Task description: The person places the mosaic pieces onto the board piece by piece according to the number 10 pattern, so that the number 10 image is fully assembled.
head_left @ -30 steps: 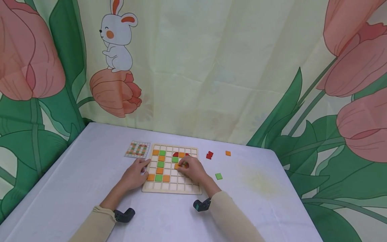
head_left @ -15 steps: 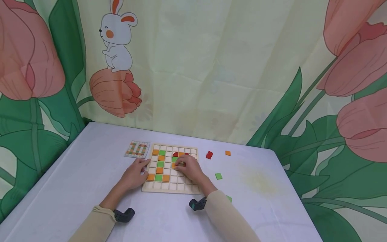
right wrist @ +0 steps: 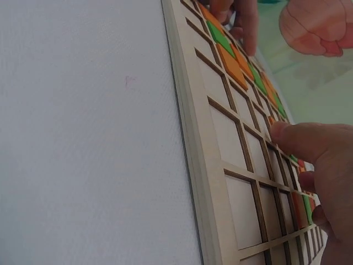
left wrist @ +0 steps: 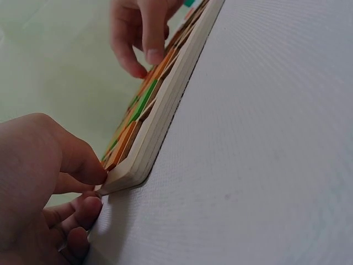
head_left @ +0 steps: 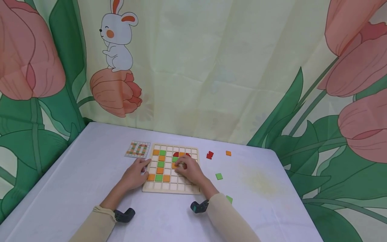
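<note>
A wooden grid board (head_left: 169,192) lies on the white table, with orange and green square tiles set down its left columns. Curved red pieces (head_left: 176,154) sit near its top, right of the middle. My left hand (head_left: 134,175) touches the board's left edge, index finger extended along it; in the left wrist view its fingertips rest at the rim's corner. Thumb and forefinger of my right hand (head_left: 191,170) pinch an orange tile (head_left: 173,165) low in a cell below a green one. In the right wrist view the thumb (right wrist: 282,132) covers part of it. The right hand hides the cells beneath.
A printed pattern card (head_left: 133,153) lies by the board's upper left. Red pieces (head_left: 210,155), a loose orange tile (head_left: 228,153) and a green tile (head_left: 219,176) lie on the right. Another green tile (head_left: 229,199) shows beside the right sleeve. A patterned curtain hangs behind.
My right hand has moved slightly left, bringing the orange tile into line with its column. The green tile by the right sleeve has come into view. The left hand has stayed put.
</note>
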### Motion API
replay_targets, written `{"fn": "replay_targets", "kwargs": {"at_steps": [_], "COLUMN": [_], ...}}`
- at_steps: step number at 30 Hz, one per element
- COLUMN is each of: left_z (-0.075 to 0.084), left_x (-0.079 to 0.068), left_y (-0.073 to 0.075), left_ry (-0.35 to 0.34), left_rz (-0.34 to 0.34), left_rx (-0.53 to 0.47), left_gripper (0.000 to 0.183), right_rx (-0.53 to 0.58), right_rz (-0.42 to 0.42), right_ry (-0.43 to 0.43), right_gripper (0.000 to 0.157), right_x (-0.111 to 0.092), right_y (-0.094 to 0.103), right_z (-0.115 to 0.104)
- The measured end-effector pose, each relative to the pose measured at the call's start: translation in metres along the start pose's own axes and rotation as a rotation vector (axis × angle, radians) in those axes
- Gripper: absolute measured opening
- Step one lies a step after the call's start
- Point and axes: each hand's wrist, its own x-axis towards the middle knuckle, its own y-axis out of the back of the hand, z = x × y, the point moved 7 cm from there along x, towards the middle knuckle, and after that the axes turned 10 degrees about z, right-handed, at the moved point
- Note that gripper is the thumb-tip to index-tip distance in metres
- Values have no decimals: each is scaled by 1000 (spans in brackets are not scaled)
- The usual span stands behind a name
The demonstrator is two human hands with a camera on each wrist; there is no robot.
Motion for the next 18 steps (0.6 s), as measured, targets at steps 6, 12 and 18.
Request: {"fn": "replay_targets", "kwargs": {"at_steps": [6,12,18], "left_z": [1,4,4], "left_x": [0,-1,-1], "left_y": [-1,2,2], "left_ry": [-4,-9,-9], "left_rz": [0,-1,6], "left_rx": [4,4,13], "left_gripper": [57,57,57], "right_rx": [15,7,23], "right_rz": [27,67,92], "right_ry": [-3,-36,-79], "right_gripper": [22,24,28], "right_x": [-7,-15,-23], "right_y": [10,22,34], "right_z": [1,10,23]}}
